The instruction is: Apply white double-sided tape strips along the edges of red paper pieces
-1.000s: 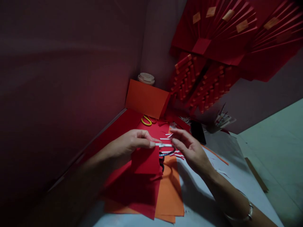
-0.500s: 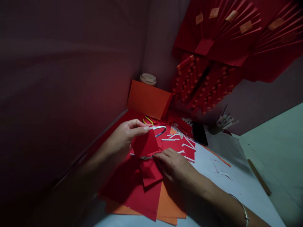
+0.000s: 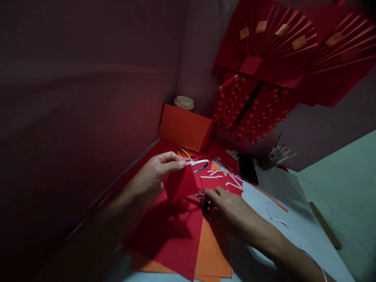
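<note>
Between the thumb and fingers of my left hand (image 3: 157,170) is the top edge of a red paper piece (image 3: 181,181). A white strip (image 3: 202,161) curls out to the right from that edge. My right hand (image 3: 230,203) grips dark-handled scissors (image 3: 206,201), whose tips are near the paper's lower right corner. Part of the handles is hidden by the fingers. Under both hands lies a large red sheet (image 3: 164,239), on top of orange sheets (image 3: 214,250). Right of the held paper are several red pieces with white strips (image 3: 212,182).
A folded orange card (image 3: 185,127) stands at the back, before a lidded cup (image 3: 184,102). Yellow-handled scissors (image 3: 183,152) lie near it. A phone (image 3: 248,169) and a pen holder (image 3: 268,161) are at the right. Red paper fans (image 3: 267,51) hang on the wall.
The scissors have moved right, away from the held paper's lower edge. The lower red piece that was under the blades no longer shows there. My left hand still holds the upper piece.
</note>
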The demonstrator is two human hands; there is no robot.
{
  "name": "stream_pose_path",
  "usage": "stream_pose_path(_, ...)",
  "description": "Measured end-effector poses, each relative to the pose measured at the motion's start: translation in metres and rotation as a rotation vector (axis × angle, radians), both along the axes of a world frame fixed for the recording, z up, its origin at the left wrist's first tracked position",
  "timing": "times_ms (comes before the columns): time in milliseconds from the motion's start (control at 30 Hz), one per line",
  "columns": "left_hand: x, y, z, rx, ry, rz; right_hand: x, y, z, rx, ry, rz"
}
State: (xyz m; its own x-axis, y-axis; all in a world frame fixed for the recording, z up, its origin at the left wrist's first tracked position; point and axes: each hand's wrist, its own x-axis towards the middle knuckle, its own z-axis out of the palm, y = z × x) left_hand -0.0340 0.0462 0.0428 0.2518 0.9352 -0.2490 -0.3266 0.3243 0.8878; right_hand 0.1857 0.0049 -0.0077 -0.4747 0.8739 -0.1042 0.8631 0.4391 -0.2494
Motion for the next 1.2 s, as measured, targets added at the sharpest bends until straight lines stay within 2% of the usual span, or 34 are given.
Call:
stream_pose_path(67,-0.001,0.000,0.000,0.009,-0.005,0.016,0.006,0.002,0.006,-0.003,0.123,-0.007)
stream_pose_path(133,-0.002,0.000,-0.001,0.031,-0.007,0.053,0.012,0.005,0.013,-0.077,0.297,0.008)
stream_pose_path(200,-0.003,0.002,-0.003,0.051,-0.003,0.087,0.020,0.009,0.019,-0.266,0.474,0.010)
stream_pose_path(333,-0.006,0.007,-0.008,0.038,-0.010,0.086,0.035,0.019,0.024,-0.830,0.821,-0.069)
stream_pose_path(400,-0.006,0.008,-0.009,0.031,-0.016,0.082,0.036,0.021,0.023,-0.942,0.960,-0.101)
stream_pose_path(500,-0.006,0.009,-0.011,0.041,-0.012,0.077,0.029,0.019,0.020,-0.949,1.077,-0.104)
stream_pose_path(600,-0.005,0.008,-0.011,0.045,-0.014,0.073,0.018,0.015,0.015,-0.887,1.126,-0.124)
stream_pose_path(833,-0.003,0.008,-0.013,0.033,-0.021,0.065,0.005,0.012,0.003,-0.789,1.131,-0.119)
stream_pose_path(1200,0.003,0.002,-0.017,0.067,0.005,0.059,-0.004,0.006,-0.001,-0.724,1.179,-0.125)
